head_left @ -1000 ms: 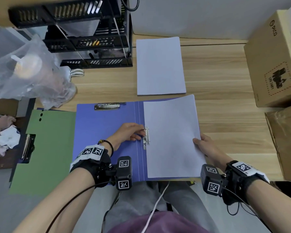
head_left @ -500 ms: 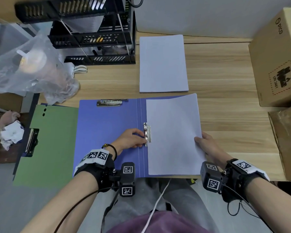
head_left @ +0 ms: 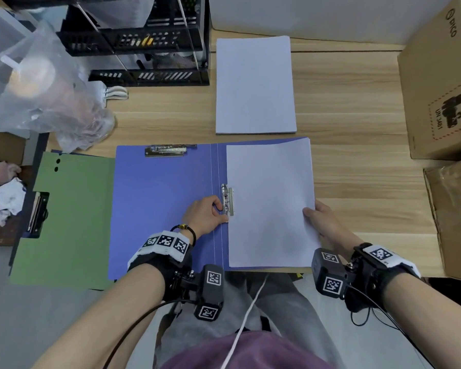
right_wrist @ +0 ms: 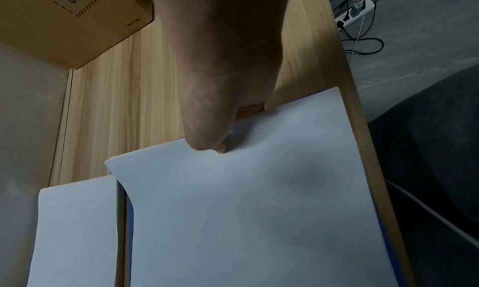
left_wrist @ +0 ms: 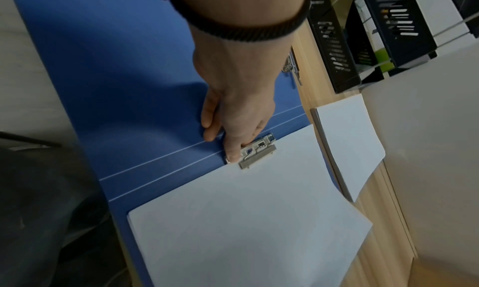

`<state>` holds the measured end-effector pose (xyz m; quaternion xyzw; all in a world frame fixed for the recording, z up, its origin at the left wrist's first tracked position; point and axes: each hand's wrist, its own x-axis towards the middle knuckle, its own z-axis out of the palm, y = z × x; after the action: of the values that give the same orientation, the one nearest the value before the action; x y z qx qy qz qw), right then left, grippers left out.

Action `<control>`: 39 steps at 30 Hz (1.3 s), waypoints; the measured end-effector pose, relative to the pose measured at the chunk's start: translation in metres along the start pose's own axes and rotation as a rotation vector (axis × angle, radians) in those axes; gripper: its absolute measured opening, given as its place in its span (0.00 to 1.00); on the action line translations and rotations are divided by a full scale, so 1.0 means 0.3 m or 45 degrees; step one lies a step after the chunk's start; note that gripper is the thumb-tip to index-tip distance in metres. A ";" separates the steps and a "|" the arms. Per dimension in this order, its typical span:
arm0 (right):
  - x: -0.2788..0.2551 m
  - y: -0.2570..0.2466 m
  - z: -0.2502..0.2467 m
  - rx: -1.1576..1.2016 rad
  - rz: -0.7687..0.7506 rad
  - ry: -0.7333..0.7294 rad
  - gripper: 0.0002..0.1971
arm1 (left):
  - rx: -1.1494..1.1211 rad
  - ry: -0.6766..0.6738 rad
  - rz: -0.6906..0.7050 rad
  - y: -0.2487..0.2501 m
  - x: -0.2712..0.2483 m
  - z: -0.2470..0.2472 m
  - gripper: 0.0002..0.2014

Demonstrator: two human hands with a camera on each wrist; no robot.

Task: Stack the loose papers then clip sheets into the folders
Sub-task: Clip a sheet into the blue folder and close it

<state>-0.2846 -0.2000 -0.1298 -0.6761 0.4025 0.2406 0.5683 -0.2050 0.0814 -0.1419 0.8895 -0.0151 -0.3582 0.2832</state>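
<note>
An open blue folder (head_left: 165,209) lies at the table's front edge with white sheets (head_left: 270,203) on its right half. My left hand (head_left: 206,211) is on the metal spring clip (head_left: 228,199) by the spine, thumb and fingers curled onto its lever (left_wrist: 255,148). The clip's bar lies over the sheets' left edge. My right hand (head_left: 320,218) pinches the sheets' right edge (right_wrist: 233,148), thumb on top. A stack of white paper (head_left: 254,85) lies beyond the folder. A green folder (head_left: 67,219) with a black clip lies to the left.
Black mesh file trays (head_left: 136,41) stand at the back left, with a clear plastic bag (head_left: 37,83) beside them. Cardboard boxes (head_left: 442,83) line the right side. Bare wooden tabletop (head_left: 357,169) lies between the folder and the boxes.
The clip's lever has gone down over the sheets' left edge under my left hand. My right hand keeps its hold on the right edge.
</note>
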 end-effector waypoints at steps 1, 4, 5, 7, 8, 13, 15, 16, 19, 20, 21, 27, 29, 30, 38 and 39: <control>0.003 0.003 0.000 -0.001 -0.006 0.005 0.13 | 0.008 0.005 0.001 -0.001 0.000 0.002 0.12; 0.013 0.005 0.001 0.021 -0.010 0.009 0.14 | -0.052 -0.034 -0.008 -0.001 0.000 -0.008 0.12; 0.009 0.002 -0.001 0.027 -0.015 0.003 0.14 | -0.081 -0.064 -0.012 0.001 -0.001 -0.016 0.12; -0.004 -0.006 -0.011 0.018 -0.035 -0.018 0.12 | -0.166 -0.132 -0.026 0.007 -0.004 -0.034 0.10; -0.009 -0.008 -0.020 0.006 -0.046 -0.031 0.13 | -0.237 -0.165 -0.040 0.009 -0.007 -0.044 0.09; 0.014 -0.020 -0.072 0.003 -0.059 0.058 0.17 | -0.568 -0.169 -0.204 0.023 -0.014 -0.101 0.07; 0.036 -0.041 -0.086 0.012 -0.082 0.113 0.18 | -0.610 -0.100 -0.228 0.023 0.003 -0.128 0.07; 0.050 -0.053 -0.092 0.010 -0.100 0.136 0.19 | -0.619 -0.066 -0.228 0.023 0.013 -0.143 0.08; 0.077 -0.106 -0.105 0.010 -0.161 0.178 0.16 | -0.656 0.002 -0.194 0.040 0.046 -0.183 0.08; 0.079 -0.132 -0.106 0.000 -0.189 0.175 0.15 | -0.650 0.029 -0.168 0.048 0.059 -0.194 0.08; 0.078 -0.156 -0.104 -0.006 -0.218 0.154 0.15 | -0.638 0.067 -0.137 0.056 0.072 -0.202 0.08; 0.092 -0.262 -0.079 -0.251 -0.371 -0.074 0.15 | -0.059 0.062 -0.094 0.080 0.140 -0.216 0.27; 0.108 -0.275 -0.072 -0.405 -0.367 -0.200 0.16 | -0.089 -0.014 -0.109 0.095 0.144 -0.211 0.29; 0.116 -0.278 -0.071 -0.490 -0.351 -0.249 0.17 | -0.081 -0.030 -0.112 0.100 0.144 -0.207 0.30; 0.174 -0.350 -0.093 -0.640 -0.257 -0.319 0.15 | 0.160 -0.061 -0.109 0.125 0.166 -0.224 0.28; 0.186 -0.365 -0.095 -0.618 -0.245 -0.305 0.14 | 0.169 -0.040 -0.112 0.135 0.170 -0.233 0.27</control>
<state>-0.1677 -0.2393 -0.1036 -0.7942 0.1971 0.3530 0.4538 -0.1148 0.0702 -0.1125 0.9004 -0.0043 -0.3825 0.2074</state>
